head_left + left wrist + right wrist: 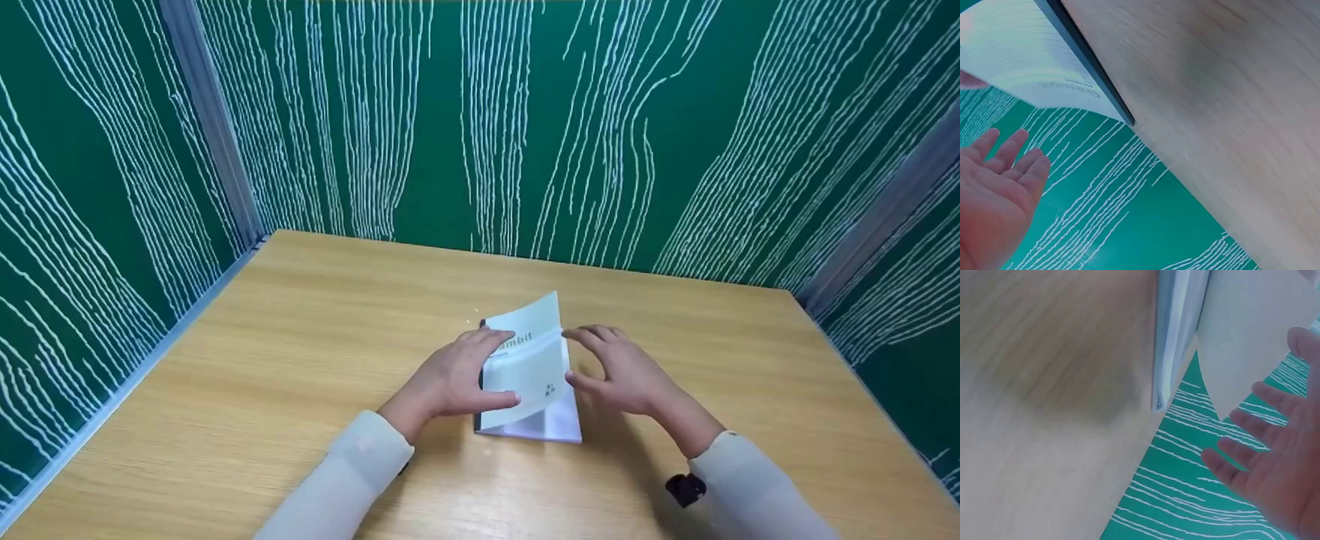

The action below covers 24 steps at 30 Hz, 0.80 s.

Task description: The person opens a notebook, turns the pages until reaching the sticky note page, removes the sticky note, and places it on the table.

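Note:
A thin notebook (pixel 525 382) with a pale printed cover and a dark spine lies on the table. Its cover stands lifted and bowed, white pages showing beneath at the near edge. My left hand (pixel 459 371) is over the cover's left part near the spine, thumb and fingers spread apart; in the left wrist view its fingers (pixel 1030 169) look loosely extended. At the cover's free right edge is my right hand (pixel 626 369), thumb and fingertips close to it. Relaxed, spread fingers (pixel 1235 467) show in the right wrist view; whether they touch the cover I cannot tell.
The wooden table (pixel 300 330) extends around the notebook. Green walls (pixel 442 150) with wavy white lines enclose its far and lateral sides. A dark object (pixel 685 490) sits under the right sleeve's cuff.

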{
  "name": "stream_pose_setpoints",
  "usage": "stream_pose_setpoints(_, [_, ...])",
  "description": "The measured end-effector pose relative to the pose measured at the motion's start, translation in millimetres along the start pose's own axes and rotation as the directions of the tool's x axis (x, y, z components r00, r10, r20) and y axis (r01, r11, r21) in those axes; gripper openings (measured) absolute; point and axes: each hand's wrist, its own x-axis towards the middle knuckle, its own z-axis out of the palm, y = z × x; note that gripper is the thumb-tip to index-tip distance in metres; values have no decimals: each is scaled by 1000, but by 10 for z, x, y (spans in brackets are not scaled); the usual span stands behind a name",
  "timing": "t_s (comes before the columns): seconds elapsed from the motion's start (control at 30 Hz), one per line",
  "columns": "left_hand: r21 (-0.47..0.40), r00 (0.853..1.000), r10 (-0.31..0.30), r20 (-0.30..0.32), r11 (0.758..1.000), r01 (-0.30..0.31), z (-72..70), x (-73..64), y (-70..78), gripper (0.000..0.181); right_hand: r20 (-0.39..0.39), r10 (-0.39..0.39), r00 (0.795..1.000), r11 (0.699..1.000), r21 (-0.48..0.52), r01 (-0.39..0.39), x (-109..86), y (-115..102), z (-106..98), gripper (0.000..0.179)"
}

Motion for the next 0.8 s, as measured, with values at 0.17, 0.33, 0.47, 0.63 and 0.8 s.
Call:
stream_pose_setpoints(0.17, [-66,999,-32,9,997,32,-3,22,48,77,-25,-26,999,1000,3,27,45,-83,-9,65])
stream_pose_setpoints(0.33, [-191,995,-96,10,977,96,-18,68,119,68,-7,-44,999,999,5,44,85,-179,-19,69])
stream_pose_setpoints(0.47, [-245,996,-92,-16,966,85,-38,105,189,65,-10,-74,997,997,2,74,112,-226,-24,67])
stream_pose_setpoints(0.63, [-183,998,-47,-42,982,39,-35,110,210,65,-19,-77,997,997,-4,77,135,-265,-3,65])
stream_pose_setpoints(0.8, [-146,997,-60,-51,988,52,-16,91,171,63,-9,-63,998,998,-4,63,148,-249,16,64])
